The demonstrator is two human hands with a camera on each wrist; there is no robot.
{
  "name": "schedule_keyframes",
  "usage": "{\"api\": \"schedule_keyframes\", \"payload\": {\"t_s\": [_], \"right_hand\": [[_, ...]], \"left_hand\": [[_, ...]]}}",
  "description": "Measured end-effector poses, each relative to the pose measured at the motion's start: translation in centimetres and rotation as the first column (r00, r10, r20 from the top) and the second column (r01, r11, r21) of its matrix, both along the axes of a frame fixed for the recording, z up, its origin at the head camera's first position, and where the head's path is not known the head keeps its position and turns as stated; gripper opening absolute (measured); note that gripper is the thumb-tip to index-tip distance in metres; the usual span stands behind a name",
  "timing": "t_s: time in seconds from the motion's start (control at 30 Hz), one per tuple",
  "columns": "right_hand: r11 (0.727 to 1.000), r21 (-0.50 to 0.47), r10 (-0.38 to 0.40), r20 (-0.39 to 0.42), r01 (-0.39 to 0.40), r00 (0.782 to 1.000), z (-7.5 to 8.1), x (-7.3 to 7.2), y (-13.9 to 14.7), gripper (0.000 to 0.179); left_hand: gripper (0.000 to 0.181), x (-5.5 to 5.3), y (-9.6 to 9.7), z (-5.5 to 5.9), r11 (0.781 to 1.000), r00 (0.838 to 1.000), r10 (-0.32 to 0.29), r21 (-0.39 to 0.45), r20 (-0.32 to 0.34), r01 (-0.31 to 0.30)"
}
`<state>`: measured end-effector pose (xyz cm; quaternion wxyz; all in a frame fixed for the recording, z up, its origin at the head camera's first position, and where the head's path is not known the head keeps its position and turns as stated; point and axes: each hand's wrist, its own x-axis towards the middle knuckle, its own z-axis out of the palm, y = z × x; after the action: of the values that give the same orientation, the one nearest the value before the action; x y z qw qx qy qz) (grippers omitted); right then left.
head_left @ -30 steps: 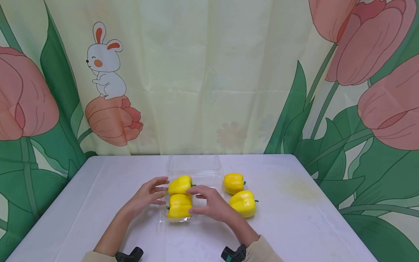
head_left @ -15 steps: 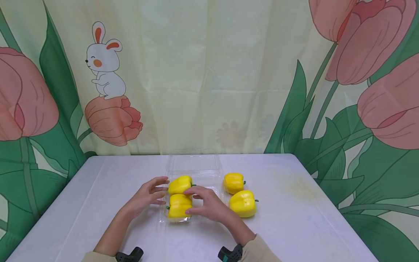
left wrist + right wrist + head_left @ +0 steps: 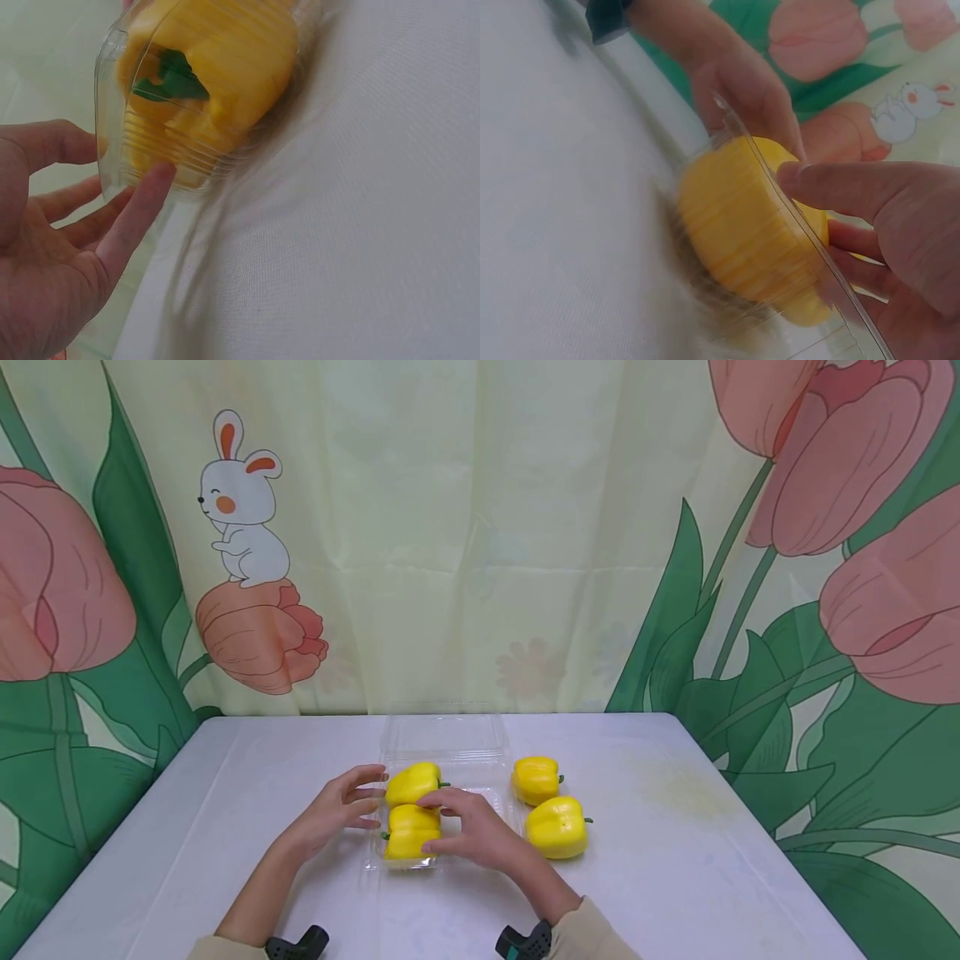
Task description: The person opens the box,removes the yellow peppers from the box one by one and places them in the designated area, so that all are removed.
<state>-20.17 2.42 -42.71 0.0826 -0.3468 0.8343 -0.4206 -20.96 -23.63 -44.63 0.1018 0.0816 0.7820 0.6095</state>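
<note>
Two yellow bell peppers sit on the left side of a clear plastic clamshell box (image 3: 476, 777), one behind the other. My left hand (image 3: 337, 810) has its fingers spread at the box's left wall; in the left wrist view a fingertip touches the ribbed plastic. From the right, my right hand (image 3: 483, 831) holds the near bell pepper (image 3: 407, 837), thumb on its front side and fingers behind. The right wrist view has that thumb against the yellow skin. The far bell pepper (image 3: 409, 783) lies just beyond those fingers, its green stem pointing right.
The box's lid (image 3: 444, 735) is folded back toward the curtain (image 3: 420, 568). Right of the box, two more bell peppers lie on the white table, a smaller one (image 3: 536, 779) behind and a larger one (image 3: 557, 828) nearer me.
My right hand has shifted slightly left over the near bell pepper, its fingertips now farther across it. The left hand, the box and the bell peppers look unmoved.
</note>
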Motion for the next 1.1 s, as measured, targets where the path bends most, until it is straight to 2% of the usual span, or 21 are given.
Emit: {"api": "schedule_keyframes", "payload": {"t_s": [0.17, 0.37, 0.53, 0.7, 0.97, 1.1], "right_hand": [[1.000, 0.028, -0.004, -0.049, 0.005, 0.999, -0.23, 0.03, -0.11, 0.052], [0.992, 0.113, -0.049, -0.074, 0.057, 0.996, -0.27, 0.21, -0.29, 0.052], [0.987, 0.143, -0.063, -0.120, 0.080, 0.991, -0.39, 0.26, -0.33, 0.053], [0.986, 0.143, -0.062, -0.131, 0.081, 0.989, -0.41, 0.28, -0.34, 0.052], [0.991, 0.117, -0.062, -0.087, 0.072, 0.994, -0.40, 0.16, -0.38, 0.051], [0.992, 0.100, -0.062, -0.096, 0.071, 0.993, -0.34, 0.11, -0.16, 0.050]], "left_hand": [[0.063, 0.00, 0.02, -0.02, 1.000, 1.000, -0.001, -0.002, 0.001, 0.001], [0.063, 0.02, 0.05, 0.00, 1.000, 1.000, 0.001, -0.005, 0.000, -0.001], [0.062, -0.02, 0.09, 0.09, 1.000, 1.000, 0.005, -0.007, 0.002, -0.005], [0.061, -0.14, 0.06, 0.03, 1.000, 1.000, 0.001, -0.004, 0.008, -0.001], [0.061, -0.22, 0.03, 0.00, 1.000, 1.000, 0.002, -0.006, 0.008, -0.002], [0.062, -0.20, 0.05, 0.01, 1.000, 1.000, 0.004, -0.012, 0.007, -0.004]]}}
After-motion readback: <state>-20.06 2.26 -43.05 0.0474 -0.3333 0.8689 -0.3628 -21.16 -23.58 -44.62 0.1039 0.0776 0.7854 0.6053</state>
